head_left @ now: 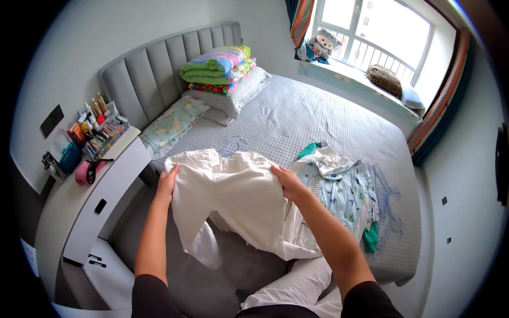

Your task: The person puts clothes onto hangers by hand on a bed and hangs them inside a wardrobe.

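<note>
White trousers (233,193) hang spread out between my two hands, waist up, at the near edge of the bed. My left hand (168,183) grips their left side near the waist, and my right hand (289,183) holds the right side, fingers closed on the cloth. One leg hangs down over the floor; the other reaches toward my lap. Right of the trousers, a pile of clothes (342,193) with a patterned light-blue garment and green parts lies on the bed. Blue wire hangers (387,199) lie beside the pile, and more (234,144) show behind the trousers.
The grey bed (318,116) bears a floral pillow (172,124) and folded quilts (217,69). At the left stands a white dresser (114,175) with cosmetics (101,127) and a pink item (87,172). A plush toy (324,43) and cushions (385,79) sit on the window ledge.
</note>
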